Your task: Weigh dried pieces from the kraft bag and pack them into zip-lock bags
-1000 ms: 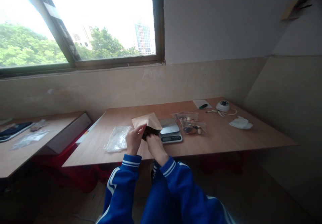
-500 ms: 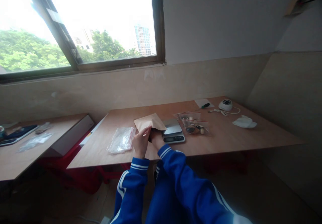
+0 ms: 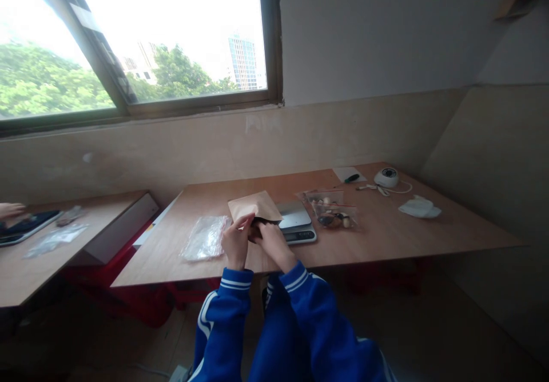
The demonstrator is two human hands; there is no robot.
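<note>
A brown paper bag [image 3: 259, 202] lies tilted over the table in front of me, its dark mouth facing my body. My left hand [image 3: 235, 243] pinches the near edge of that mouth at the left. At the opening's right side, my right hand [image 3: 272, 242] has curled fingers with their tips inside the bag, where shadow and paper hide what they hold. Just right of the bag, partly covered by it, a flat kitchen scale [image 3: 295, 219] rests on the table. To the left of my left hand are clear zip bags [image 3: 205, 238].
Clear bags holding dark and pale pieces [image 3: 337, 217] lie right of the scale. Farther back are a green-handled screwdriver [image 3: 352, 178], a white dome camera [image 3: 386, 177] with its cable, and a crumpled white wrapper [image 3: 419, 207]. Another person's hand [image 3: 12, 210] shows over the left table [image 3: 107, 213].
My right hand has drawn back out of the bag's mouth, so its back and knuckles now show. My left hand keeps its pinch. Another person's hand has appeared at the far left.
</note>
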